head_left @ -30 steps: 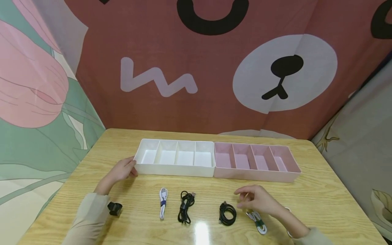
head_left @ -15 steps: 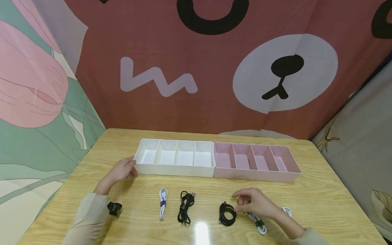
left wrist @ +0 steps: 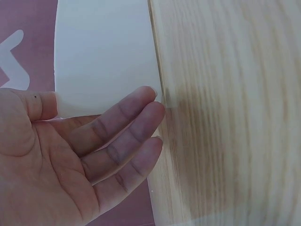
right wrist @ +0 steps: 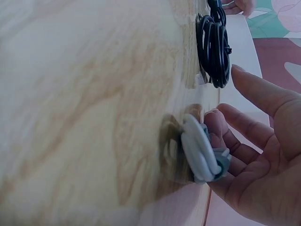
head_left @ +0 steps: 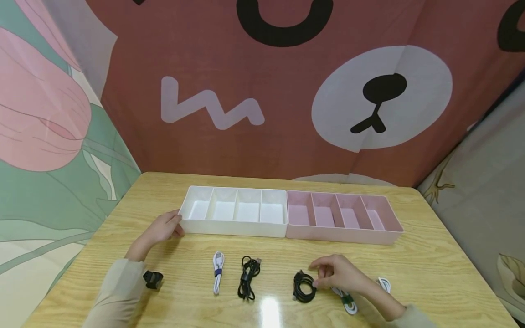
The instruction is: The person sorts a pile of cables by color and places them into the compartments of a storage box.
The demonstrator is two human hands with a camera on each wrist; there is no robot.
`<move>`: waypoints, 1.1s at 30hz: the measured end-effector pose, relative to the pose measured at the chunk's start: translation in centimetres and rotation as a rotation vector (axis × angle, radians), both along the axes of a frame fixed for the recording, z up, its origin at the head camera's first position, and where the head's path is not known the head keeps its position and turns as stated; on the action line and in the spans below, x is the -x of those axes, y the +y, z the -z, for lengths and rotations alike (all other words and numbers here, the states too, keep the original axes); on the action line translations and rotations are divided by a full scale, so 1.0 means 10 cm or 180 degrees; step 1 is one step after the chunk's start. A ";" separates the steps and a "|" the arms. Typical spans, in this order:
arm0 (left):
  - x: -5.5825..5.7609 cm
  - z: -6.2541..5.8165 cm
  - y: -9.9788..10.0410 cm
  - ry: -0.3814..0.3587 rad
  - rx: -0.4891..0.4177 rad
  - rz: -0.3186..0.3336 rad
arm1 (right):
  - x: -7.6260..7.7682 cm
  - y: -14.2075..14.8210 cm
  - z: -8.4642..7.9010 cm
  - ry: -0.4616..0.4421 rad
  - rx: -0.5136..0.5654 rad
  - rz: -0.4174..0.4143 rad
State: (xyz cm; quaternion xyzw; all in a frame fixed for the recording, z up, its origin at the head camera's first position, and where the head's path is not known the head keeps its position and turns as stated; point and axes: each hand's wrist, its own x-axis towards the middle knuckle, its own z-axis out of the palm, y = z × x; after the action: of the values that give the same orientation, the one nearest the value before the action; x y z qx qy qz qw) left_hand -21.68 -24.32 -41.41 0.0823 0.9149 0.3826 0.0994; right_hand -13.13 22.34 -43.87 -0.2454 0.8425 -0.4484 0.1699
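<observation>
My left hand rests against the left end of the white divided box. In the left wrist view its thumb and fingertips touch the box's corner, with the fingers fairly straight. The right hand hovers just right of a coiled black cable, thumb and index finger apart and nothing between them. Under that hand lies a white cable with a green tie, partly hidden. In the right wrist view, the black cable coil lies beyond the thumb tip, and the white cable sits close to the curled fingers.
A pink divided box adjoins the white one. Toward the left lie a black bundled cable, a white cable with a blue tie and a small black object. Another white cable shows behind the right wrist.
My right hand has moved slightly left and nearer, toward the coiled black cable, uncovering a white cable behind the wrist. The left hand and both boxes have stayed put.
</observation>
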 end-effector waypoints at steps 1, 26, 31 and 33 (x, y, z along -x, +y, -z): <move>0.00 0.00 0.00 0.0005 -0.0011 0.0002 | 0.00 0.00 0.00 0.0010 -0.0010 -0.0011; 0.00 0.03 0.00 -0.0047 -0.0070 -0.0049 | -0.01 -0.07 0.02 0.0015 0.0030 -0.0101; 0.01 0.05 -0.01 -0.0023 -0.0086 -0.0043 | -0.03 -0.10 -0.01 0.0057 -0.0017 -0.0031; 0.02 0.05 -0.01 -0.0014 -0.0099 -0.0035 | -0.03 -0.11 -0.01 0.0074 -0.0061 0.0005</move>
State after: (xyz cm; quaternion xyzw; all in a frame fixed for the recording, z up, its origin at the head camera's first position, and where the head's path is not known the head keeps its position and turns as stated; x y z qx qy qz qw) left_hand -21.84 -24.42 -41.93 0.0779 0.9090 0.3975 0.0980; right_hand -12.84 21.26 -43.79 -0.2483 0.8489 -0.4375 0.1621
